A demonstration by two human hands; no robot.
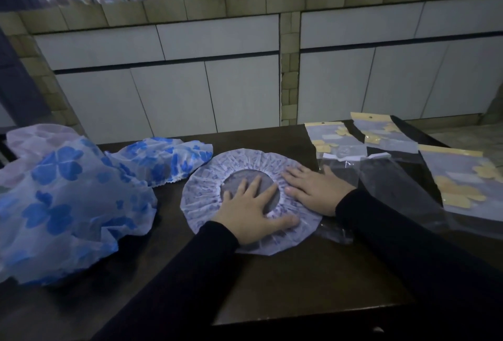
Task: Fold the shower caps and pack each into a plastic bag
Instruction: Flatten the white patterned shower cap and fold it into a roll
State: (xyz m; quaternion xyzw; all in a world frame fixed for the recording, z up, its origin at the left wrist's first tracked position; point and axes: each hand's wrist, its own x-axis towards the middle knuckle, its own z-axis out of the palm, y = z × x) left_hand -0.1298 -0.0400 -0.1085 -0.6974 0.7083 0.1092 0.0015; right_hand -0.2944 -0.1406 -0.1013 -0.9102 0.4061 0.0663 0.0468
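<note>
Flat, round lilac shower cap (206, 196), gathered rim

Under the left hand (249, 211): the six o'clock stretch of the flattened shower cap (206, 177), with part of its round opening. Under the right hand (315, 191): the cap's three o'clock rim. Beneath that same rim, at four o'clock: one corner of a clear plastic bag (386, 185), outline hard to trace against the dark table (272, 286). At nine o'clock: a crumpled blue-flowered cap (68, 196), cut off by the left edge. At three o'clock: a yellow-printed packet (460, 177), cut off by the right edge. At twelve o'clock: dim shapes above the tiled ledge (245, 3), cropped and too murky to name. Print on the flattened cap: too fine to read.
</note>
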